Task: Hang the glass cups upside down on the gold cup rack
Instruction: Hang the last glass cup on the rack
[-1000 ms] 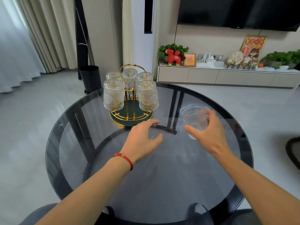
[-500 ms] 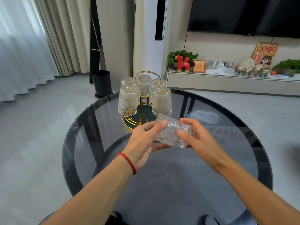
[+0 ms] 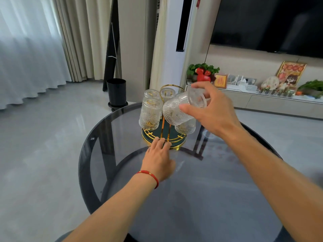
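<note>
The gold cup rack (image 3: 181, 146) stands on a round smoked-glass table (image 3: 108, 151), with several embossed glass cups hanging upside down on its prongs; the front-left one (image 3: 150, 113) is plainest. My right hand (image 3: 214, 110) grips another glass cup (image 3: 180, 109), tilted with its mouth down and to the left, right above the rack's front and hiding a hung cup behind it. My left hand (image 3: 160, 158) lies flat with its fingertips touching the rack's gold base rim. The rack's looped handle (image 3: 172, 87) shows above the cups.
A black bin (image 3: 116, 92) stands on the floor behind the table, next to curtains. A low TV cabinet (image 3: 262, 102) with ornaments and plants runs along the right wall under a dark screen. A grey seat edge shows at the bottom.
Both hands held the cup low over the table. My right hand has since lifted it alone up over the rack, and my left hand has dropped to the rack's base.
</note>
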Action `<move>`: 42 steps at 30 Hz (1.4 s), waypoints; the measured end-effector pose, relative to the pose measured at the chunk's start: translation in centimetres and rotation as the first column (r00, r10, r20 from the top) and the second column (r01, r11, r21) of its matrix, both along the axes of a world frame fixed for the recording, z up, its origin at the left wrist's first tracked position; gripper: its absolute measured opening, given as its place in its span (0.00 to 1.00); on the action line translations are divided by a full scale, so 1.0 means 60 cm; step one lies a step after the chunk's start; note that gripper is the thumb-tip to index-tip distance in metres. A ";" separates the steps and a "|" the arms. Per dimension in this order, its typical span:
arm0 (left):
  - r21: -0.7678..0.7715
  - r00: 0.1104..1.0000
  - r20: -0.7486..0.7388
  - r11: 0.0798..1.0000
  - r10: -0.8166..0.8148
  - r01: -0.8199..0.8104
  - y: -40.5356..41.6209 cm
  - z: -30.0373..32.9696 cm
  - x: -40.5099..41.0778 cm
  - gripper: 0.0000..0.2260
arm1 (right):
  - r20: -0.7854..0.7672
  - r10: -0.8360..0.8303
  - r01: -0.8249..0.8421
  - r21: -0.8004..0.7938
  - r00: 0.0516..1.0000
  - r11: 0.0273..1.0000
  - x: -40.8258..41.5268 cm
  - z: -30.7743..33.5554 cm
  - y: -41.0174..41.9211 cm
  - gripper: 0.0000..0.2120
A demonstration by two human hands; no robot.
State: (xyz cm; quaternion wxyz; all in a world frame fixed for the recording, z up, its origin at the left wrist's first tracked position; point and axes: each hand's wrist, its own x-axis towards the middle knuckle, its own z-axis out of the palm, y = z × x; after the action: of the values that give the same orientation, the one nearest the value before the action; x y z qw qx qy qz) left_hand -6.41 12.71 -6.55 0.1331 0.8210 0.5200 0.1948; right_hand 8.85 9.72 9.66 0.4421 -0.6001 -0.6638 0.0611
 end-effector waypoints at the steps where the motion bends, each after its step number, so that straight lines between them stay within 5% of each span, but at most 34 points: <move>1: 0.017 0.997 -0.078 1.000 -0.016 0.018 0.002 -0.011 -0.001 0.26 | 0.048 -0.006 0.006 0.009 0.999 1.000 -0.008 0.005 0.010 0.31; 7: 0.030 0.985 -0.168 0.999 -0.031 0.037 0.011 -0.035 0.000 0.28 | 0.338 -0.019 0.017 0.010 0.941 1.000 -0.035 0.007 0.063 0.32; 13: 0.085 0.989 -0.145 0.995 -0.031 0.044 0.018 -0.042 0.003 0.27 | 0.461 -0.045 0.060 -0.017 0.886 0.998 -0.051 -0.005 0.097 0.33; 20: 0.115 0.993 -0.116 0.993 -0.019 0.033 0.018 -0.045 0.015 0.28 | 0.453 -0.019 0.073 -0.102 0.891 0.992 -0.057 -0.033 0.139 0.31; 28: 0.154 0.994 -0.107 0.987 -0.015 0.032 0.018 -0.052 0.015 0.27 | 0.444 -0.035 0.041 -0.003 0.896 0.999 -0.049 -0.058 0.155 0.14; 36: 0.165 0.992 -0.129 0.986 -0.004 0.025 0.020 -0.057 0.019 0.27 | 0.514 0.010 -0.031 0.032 0.858 0.999 -0.035 -0.082 0.146 0.14; 42: 0.152 0.984 -0.176 0.988 -0.012 0.039 0.026 -0.068 0.016 0.26 | 0.267 0.038 -0.079 0.145 0.963 0.986 0.019 -0.098 0.128 0.11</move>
State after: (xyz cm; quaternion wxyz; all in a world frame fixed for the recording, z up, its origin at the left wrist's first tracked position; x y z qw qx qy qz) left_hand -5.44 14.25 -10.62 0.0252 0.8493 0.5024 0.1602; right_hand 10.00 17.39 3.78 0.3931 -0.5471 -0.7368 -0.0578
